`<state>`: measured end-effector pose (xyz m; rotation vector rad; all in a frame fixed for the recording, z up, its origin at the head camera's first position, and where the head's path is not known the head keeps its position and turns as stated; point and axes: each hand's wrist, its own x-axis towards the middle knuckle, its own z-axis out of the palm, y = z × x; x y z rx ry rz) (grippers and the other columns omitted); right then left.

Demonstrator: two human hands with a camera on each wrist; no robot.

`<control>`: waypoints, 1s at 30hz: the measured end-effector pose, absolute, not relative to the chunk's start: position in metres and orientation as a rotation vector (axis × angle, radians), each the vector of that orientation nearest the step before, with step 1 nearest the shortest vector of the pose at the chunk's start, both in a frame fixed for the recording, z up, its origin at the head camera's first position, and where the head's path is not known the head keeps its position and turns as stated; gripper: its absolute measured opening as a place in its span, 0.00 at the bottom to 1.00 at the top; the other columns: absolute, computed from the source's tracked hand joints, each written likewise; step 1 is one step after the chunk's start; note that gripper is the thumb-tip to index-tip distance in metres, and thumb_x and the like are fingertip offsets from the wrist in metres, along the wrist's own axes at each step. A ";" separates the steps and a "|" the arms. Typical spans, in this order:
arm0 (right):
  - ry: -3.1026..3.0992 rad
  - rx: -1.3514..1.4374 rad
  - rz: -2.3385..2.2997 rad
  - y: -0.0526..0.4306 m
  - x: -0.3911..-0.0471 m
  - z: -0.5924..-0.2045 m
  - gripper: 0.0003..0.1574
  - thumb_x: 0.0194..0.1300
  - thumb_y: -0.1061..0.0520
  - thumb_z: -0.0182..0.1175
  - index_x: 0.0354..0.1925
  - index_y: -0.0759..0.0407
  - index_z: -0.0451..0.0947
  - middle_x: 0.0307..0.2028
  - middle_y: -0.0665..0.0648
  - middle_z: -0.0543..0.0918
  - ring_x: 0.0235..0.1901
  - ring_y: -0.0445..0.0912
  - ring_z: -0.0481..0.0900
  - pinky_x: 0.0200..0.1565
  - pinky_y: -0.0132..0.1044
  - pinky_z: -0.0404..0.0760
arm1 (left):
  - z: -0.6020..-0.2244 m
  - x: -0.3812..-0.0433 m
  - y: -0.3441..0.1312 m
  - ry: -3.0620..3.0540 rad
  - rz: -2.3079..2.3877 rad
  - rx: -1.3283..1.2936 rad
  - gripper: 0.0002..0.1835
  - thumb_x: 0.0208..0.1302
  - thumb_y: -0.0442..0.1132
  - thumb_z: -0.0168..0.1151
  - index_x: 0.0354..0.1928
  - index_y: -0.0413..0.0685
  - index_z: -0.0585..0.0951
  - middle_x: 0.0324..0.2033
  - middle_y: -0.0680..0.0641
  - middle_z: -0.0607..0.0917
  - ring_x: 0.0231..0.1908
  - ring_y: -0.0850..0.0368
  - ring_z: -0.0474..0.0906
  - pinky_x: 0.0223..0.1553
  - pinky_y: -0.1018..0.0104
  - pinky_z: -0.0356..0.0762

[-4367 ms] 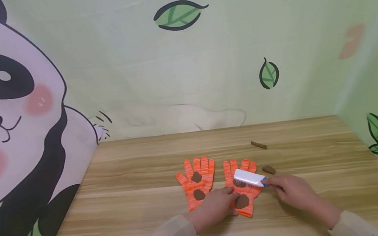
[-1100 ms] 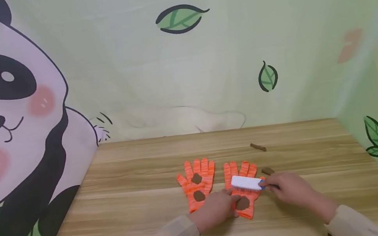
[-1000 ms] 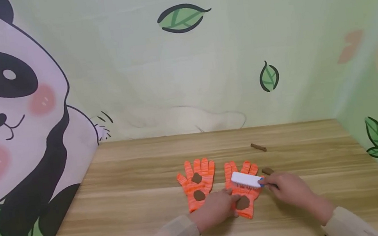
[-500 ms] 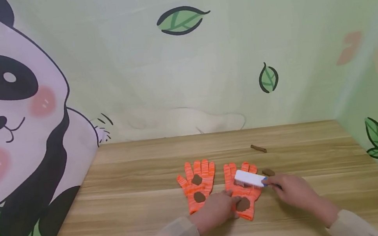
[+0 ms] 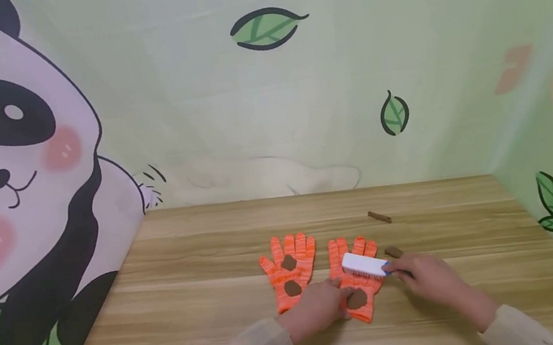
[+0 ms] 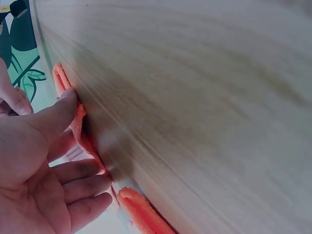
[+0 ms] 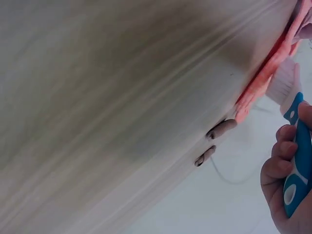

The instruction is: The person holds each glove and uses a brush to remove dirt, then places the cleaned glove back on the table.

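Note:
Two orange knit gloves lie flat, side by side. On the right glove point(image 5: 337, 254), my left hand point(image 5: 318, 304) presses near the cuff beside a brown patch point(image 5: 357, 299); the left wrist view shows the thumb on the glove's edge and the other fingers loosely extended. My right hand point(image 5: 426, 278) grips the blue-and-white handle point(image 7: 302, 151) of a scrub brush point(image 5: 364, 265). Its bristles point(image 7: 282, 85) face down over the glove's palm, and the white head hides most of what lies beneath. The left glove point(image 5: 282, 272) carries two brown patches, its cuff partly behind my left hand.
A thin brown stick-like piece point(image 5: 379, 217) lies beyond the right glove. Another brown piece point(image 5: 393, 252) is close to its right edge, just past my right hand. A wood-grain table point(image 5: 192, 286) bears everything, with a panda-printed backdrop point(image 5: 194, 90) behind and at both sides.
The brush has shifted back and forth by small amounts over the right glove's palm and is now slightly nearer me than half a second ago. My left hand has stayed at the cuff.

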<state>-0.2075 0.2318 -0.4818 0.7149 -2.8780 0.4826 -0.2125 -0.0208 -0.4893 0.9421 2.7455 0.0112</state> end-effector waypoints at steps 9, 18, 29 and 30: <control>-2.810 0.738 0.515 0.236 -0.207 -0.481 0.13 0.64 0.64 0.67 0.46 0.53 0.90 0.39 0.54 0.92 0.33 0.42 0.85 0.33 0.37 0.81 | -0.492 -0.213 -0.022 2.764 0.027 0.958 0.30 0.62 0.59 0.69 0.67 0.66 0.80 0.66 0.51 0.82 0.62 0.57 0.82 0.47 0.65 0.86; -2.854 0.648 0.432 0.231 -0.210 -0.491 0.12 0.65 0.62 0.67 0.46 0.53 0.89 0.35 0.55 0.91 0.25 0.41 0.77 0.25 0.33 0.72 | -0.493 -0.215 -0.017 2.745 -0.005 0.941 0.31 0.63 0.60 0.66 0.69 0.67 0.77 0.68 0.52 0.80 0.67 0.55 0.78 0.54 0.62 0.85; -2.785 0.818 0.528 0.234 -0.207 -0.487 0.12 0.63 0.63 0.68 0.45 0.52 0.90 0.42 0.53 0.92 0.40 0.49 0.90 0.37 0.39 0.85 | -0.493 -0.214 -0.018 2.756 0.008 0.973 0.29 0.63 0.58 0.68 0.66 0.65 0.80 0.64 0.50 0.83 0.59 0.55 0.84 0.47 0.64 0.86; -2.789 0.835 0.495 0.234 -0.207 -0.488 0.12 0.63 0.62 0.68 0.45 0.52 0.90 0.41 0.53 0.92 0.40 0.49 0.90 0.37 0.40 0.85 | -0.494 -0.214 -0.018 2.756 0.004 0.976 0.29 0.63 0.58 0.68 0.66 0.65 0.80 0.64 0.51 0.84 0.59 0.56 0.84 0.46 0.64 0.86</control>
